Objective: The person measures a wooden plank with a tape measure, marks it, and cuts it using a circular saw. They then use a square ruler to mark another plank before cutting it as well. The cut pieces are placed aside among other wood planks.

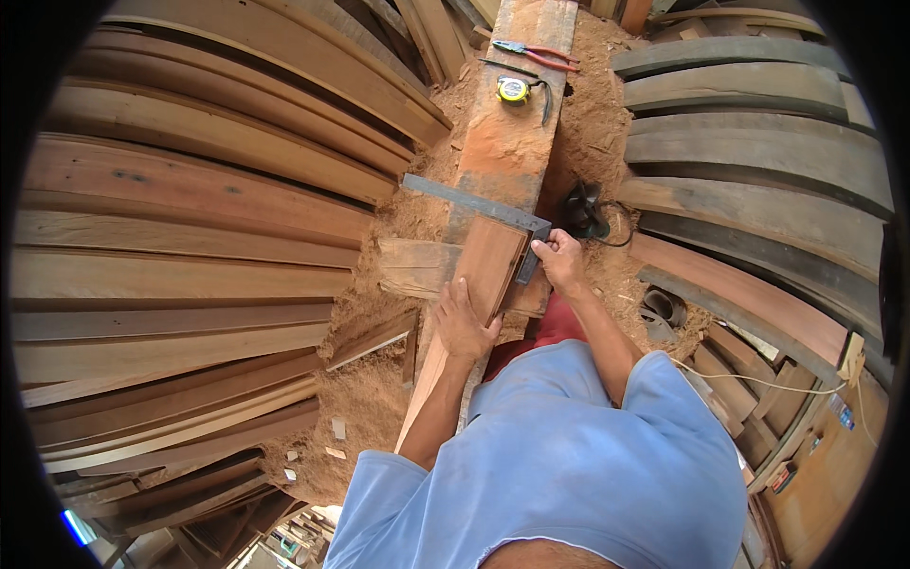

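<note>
A reddish-brown wooden board [494, 254] lies lengthwise on a thick timber beam [507, 142] in front of me. My left hand [463, 325] rests on the board's near part, fingers spread and thumb out to the right. Across the board's far end lies the grey blade of a try square [474, 202], sticking out well past the left edge. Its dark stock runs down the board's right side. My right hand [561, 261] pinches this stock between thumb and fingers. A dark line or gap shows along the board's right edge.
Farther along the beam lie red-handled pliers [536, 54], a thin dark stick [509, 67] and a yellow tape measure [513, 90]. A dark power tool [586, 211] with a cord sits right of the beam. Stacked planks [190, 237] flank both sides, with sawdust [370, 398] between.
</note>
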`<state>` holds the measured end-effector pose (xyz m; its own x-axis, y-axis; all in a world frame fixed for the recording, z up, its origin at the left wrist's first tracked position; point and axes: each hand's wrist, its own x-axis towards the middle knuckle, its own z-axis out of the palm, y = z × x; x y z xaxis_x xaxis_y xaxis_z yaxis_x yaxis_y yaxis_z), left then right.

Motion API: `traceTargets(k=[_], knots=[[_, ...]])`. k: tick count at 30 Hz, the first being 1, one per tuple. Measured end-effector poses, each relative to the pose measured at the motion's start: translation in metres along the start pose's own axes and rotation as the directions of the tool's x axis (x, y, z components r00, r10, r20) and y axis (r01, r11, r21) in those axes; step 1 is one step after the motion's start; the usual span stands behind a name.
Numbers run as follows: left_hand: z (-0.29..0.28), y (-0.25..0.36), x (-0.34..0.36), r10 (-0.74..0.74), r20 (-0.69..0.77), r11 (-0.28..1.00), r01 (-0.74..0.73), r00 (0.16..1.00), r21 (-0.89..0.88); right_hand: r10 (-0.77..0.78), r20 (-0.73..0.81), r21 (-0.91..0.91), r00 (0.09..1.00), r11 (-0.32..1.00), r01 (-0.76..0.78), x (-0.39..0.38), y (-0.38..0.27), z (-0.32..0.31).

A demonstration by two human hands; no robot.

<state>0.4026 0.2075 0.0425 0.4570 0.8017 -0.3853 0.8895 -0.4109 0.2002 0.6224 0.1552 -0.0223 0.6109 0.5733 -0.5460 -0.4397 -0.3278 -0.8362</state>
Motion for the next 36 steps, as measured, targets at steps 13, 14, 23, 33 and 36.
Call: traceTargets(k=[13,14,23,33,36], knots=[[0.003,-0.002,0.002,0.016,0.009,0.995,-0.015,1.0,-0.1,0.2,0.143,-0.01,0.969,0.98,-0.201,0.002,-0.002,0.004],[0.002,-0.001,0.003,0.005,0.023,0.996,-0.003,1.0,-0.094,0.21,0.151,-0.007,0.966,0.977,-0.211,0.001,-0.008,0.005],[0.007,-0.002,0.002,0.011,-0.029,0.998,-0.013,1.0,-0.06,0.266,0.173,0.01,0.948,0.962,-0.271,0.002,-0.01,0.004],[0.005,-0.004,0.002,0.041,-0.016,0.994,-0.043,0.999,-0.1,0.118,0.182,-0.095,0.976,0.99,-0.102,0.0,-0.013,-0.01],[0.008,-0.005,0.003,0.064,-0.094,0.995,-0.07,0.994,-0.066,0.057,0.163,-0.073,0.985,0.996,-0.046,-0.009,-0.024,-0.011]])
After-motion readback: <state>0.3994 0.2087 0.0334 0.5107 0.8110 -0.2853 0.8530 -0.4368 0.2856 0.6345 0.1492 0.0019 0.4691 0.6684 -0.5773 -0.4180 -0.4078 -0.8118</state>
